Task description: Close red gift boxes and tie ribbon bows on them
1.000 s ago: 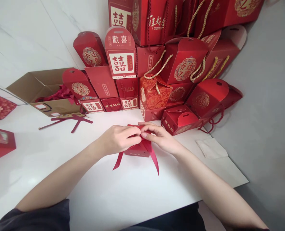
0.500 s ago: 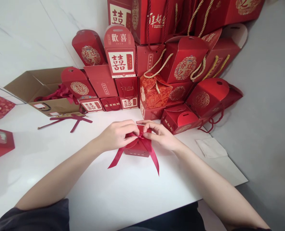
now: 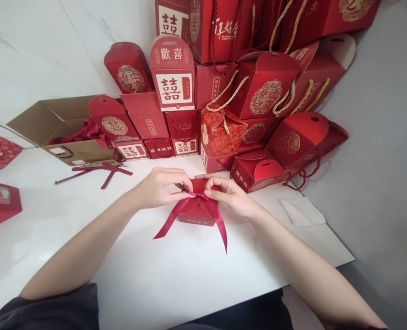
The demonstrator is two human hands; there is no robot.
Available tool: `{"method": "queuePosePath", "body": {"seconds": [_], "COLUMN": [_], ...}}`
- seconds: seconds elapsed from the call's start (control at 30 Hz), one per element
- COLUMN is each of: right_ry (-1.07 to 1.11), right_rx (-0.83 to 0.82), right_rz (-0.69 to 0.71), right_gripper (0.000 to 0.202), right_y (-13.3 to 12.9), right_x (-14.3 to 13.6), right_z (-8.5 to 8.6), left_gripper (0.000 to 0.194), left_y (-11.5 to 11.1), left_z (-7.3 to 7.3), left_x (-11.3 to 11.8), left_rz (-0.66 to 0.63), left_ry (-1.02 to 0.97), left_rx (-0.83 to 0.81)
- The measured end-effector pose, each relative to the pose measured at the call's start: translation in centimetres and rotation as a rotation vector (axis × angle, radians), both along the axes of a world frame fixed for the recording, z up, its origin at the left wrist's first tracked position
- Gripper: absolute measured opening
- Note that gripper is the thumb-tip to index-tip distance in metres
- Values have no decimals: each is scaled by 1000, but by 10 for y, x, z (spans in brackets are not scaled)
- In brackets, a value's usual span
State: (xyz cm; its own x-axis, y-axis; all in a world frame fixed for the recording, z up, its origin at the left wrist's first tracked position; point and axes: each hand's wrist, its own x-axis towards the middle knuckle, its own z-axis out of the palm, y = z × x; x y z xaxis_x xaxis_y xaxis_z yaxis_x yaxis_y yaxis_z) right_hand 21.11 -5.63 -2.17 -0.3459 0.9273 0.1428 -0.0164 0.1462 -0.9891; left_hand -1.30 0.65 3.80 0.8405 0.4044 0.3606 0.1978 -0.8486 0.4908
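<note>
A small red box stands on the white table, its flaps folded in at the top. Across its top lies a dark red ribbon, knotted in the middle, with two tails hanging over the near side. My left hand pinches the ribbon between thumb and index finger at the left of the knot. On the right of the knot, my right hand pinches the ribbon too, its other fingers curled by the box's right side.
Stacked red gift boxes line the wall behind. An open cardboard box of ribbons is at the back left, loose ribbon strips before it. A white cloth lies right; another red box sits far left.
My left hand has moved slightly left, away from the knot, drawing the ribbon with it. The knot and the box top show more. My right hand has hardly moved.
</note>
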Motion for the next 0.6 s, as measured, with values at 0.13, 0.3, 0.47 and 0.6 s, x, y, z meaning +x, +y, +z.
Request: {"method": "queuePosePath", "body": {"seconds": [0.13,0.3,0.47,0.6], "right_ry": [-22,-57,-135,-243], "right_rx": [-2,13,40,94], "right_rz": [-21,-52,-93,-166], "right_gripper": [17,15,12,14], "right_y": [-3,-5,-6,-9], "right_x": [1,4,9,12], "right_z": [3,3,6,12], "left_gripper": [11,18,19,18], "left_y": [5,10,11,11], "left_z": [8,11,12,15], "left_x": [-5,-8,-10,-11], "left_rz": [22,55,59,27], "left_ry": [65,198,266,282], "left_rx": [-113,-198,-257,-270]}}
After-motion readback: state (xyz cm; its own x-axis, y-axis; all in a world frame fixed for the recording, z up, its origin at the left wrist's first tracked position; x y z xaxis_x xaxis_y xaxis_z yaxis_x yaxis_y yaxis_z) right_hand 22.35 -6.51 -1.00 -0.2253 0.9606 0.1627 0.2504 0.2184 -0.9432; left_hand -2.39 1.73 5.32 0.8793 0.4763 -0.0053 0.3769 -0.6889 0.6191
